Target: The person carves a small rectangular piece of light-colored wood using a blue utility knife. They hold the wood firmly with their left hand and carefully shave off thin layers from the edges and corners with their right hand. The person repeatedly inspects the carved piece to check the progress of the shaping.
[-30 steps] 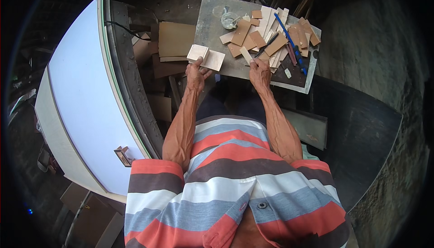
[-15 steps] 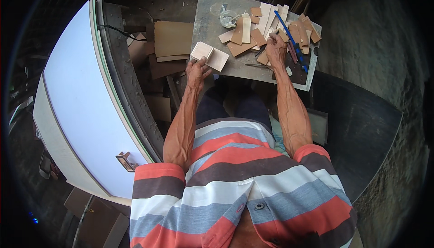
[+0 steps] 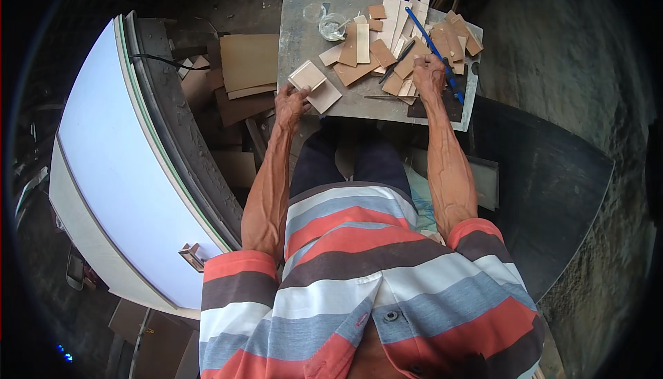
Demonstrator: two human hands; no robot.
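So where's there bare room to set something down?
On the grey rectangular table, the barest patch lies left, between the round clear-glass jar and the pale square wooden block in the left hand. Another, smaller, lies along the near edge, right of that block. Flat brown wooden pieces and a long blue bar crowd around the right hand.

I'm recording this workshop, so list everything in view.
Table: one, grey, ahead
Block: one, pale, table's left
Flat piece: one, pale, against block
Wood scraps: many, tan and brown, table's right
Cup: one, clear, table's far side
Long tool: one, blue, among scraps
Slim tool: one, black, among scraps
Panel: one, white, left
Small object: one, brown, by panel
Boards: several, brown, left of table
Sheet: one, black, right
Shirt: one, striped, lower centre
Trousers: one pair, dark, centre
Left hand: one, holding block
Right hand: one, over scraps
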